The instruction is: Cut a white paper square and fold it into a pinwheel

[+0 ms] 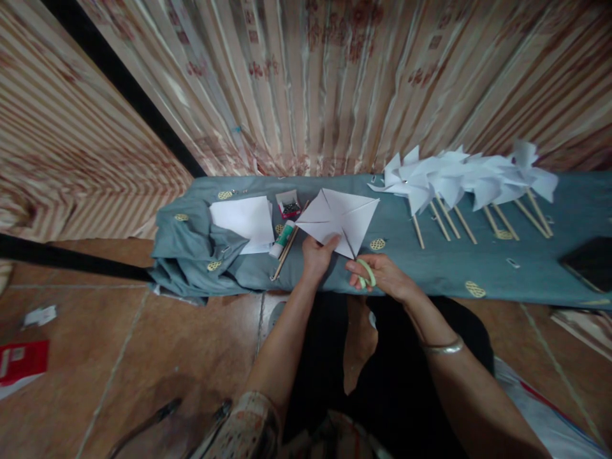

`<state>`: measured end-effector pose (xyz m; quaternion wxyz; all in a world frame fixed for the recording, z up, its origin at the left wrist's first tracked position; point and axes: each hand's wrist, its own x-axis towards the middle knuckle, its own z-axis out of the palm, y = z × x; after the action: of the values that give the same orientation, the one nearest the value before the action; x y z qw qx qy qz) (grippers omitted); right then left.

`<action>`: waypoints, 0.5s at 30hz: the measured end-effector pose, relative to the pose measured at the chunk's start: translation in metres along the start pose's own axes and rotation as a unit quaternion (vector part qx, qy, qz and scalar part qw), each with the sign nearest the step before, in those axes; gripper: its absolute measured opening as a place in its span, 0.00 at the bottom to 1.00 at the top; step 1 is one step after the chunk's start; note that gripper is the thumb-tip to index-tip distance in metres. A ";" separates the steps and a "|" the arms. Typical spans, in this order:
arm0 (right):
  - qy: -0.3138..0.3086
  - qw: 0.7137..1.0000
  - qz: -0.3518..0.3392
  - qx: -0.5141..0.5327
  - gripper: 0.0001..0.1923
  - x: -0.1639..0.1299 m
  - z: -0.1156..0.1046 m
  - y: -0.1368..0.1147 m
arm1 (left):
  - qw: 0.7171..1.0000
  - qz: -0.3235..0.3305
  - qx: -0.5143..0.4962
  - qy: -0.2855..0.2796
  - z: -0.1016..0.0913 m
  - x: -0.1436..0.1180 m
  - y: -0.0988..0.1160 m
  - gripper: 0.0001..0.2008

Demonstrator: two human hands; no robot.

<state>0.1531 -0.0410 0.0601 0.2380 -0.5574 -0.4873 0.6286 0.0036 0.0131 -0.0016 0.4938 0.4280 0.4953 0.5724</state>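
Observation:
My left hand (319,255) pinches a white paper square (337,217) by its near edge, thumb on top. Slits run from the paper's corners in toward its middle. My right hand (380,275) grips scissors (367,273) with light green handles. Their blades are at the near corner of the paper, along a cut line there. To the left of the paper lie a green and white glue stick (282,239), a few thin wooden sticks (287,254) and a small open box (289,204) of dark metal bits.
A stack of white paper (243,220) lies at the left of the grey-green cloth (411,274). Several paper pinwheels (471,175) on wooden sticks lie at the right, near a dark flat object (589,262). A striped curtain (315,95) hangs behind.

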 end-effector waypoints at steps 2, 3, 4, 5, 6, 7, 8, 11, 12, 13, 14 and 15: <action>0.003 1.000 -0.004 -0.001 0.30 0.000 0.001 -0.002 | 1.000 -0.001 0.006 0.002 -0.001 -0.001 0.001 0.14; 0.004 1.000 -0.006 -0.001 0.30 0.000 0.001 -0.003 | 1.000 -0.002 0.008 0.004 -0.001 -0.001 0.002 0.15; 0.005 1.000 -0.005 0.000 0.30 0.000 0.001 -0.003 | 1.000 -0.003 0.008 0.005 -0.001 -0.001 0.003 0.15; 0.007 1.000 -0.004 0.000 0.30 0.000 0.001 -0.004 | 1.000 -0.004 0.006 0.007 -0.001 -0.002 0.003 0.16; 0.010 1.000 -0.002 0.001 0.30 0.000 0.001 -0.003 | 1.000 -0.004 0.004 0.008 -0.001 -0.002 0.004 0.16; 0.012 1.000 0.000 0.000 0.30 0.000 0.001 -0.003 | 1.000 -0.004 0.002 0.009 -0.001 -0.002 0.004 0.16; 0.013 1.000 0.000 0.000 0.30 0.001 0.001 -0.003 | 1.000 -0.003 0.000 0.008 -0.001 -0.002 0.005 0.15; 0.012 1.000 -0.007 -0.001 0.30 0.003 0.001 -0.002 | 1.000 0.001 0.006 0.001 -0.001 -0.002 0.005 0.15; 0.014 1.000 -0.009 0.000 0.30 0.003 0.001 -0.003 | 1.000 0.002 0.010 0.000 -0.001 -0.002 0.005 0.14; 0.015 1.000 -0.009 0.000 0.30 0.004 0.001 -0.003 | 1.000 0.002 0.014 -0.002 -0.001 -0.002 0.005 0.14; 0.018 1.000 -0.009 0.000 0.30 0.004 0.001 -0.004 | 1.000 0.002 0.015 -0.003 -0.001 -0.002 0.005 0.14; 0.019 1.000 -0.008 -0.002 0.30 0.005 0.001 -0.005 | 1.000 0.003 0.014 -0.003 -0.001 -0.002 0.005 0.14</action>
<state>0.1500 -0.0355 0.0620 0.2513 -0.5657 -0.4887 0.6148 0.0023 0.0111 0.0029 0.4876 0.4383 0.5005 0.5653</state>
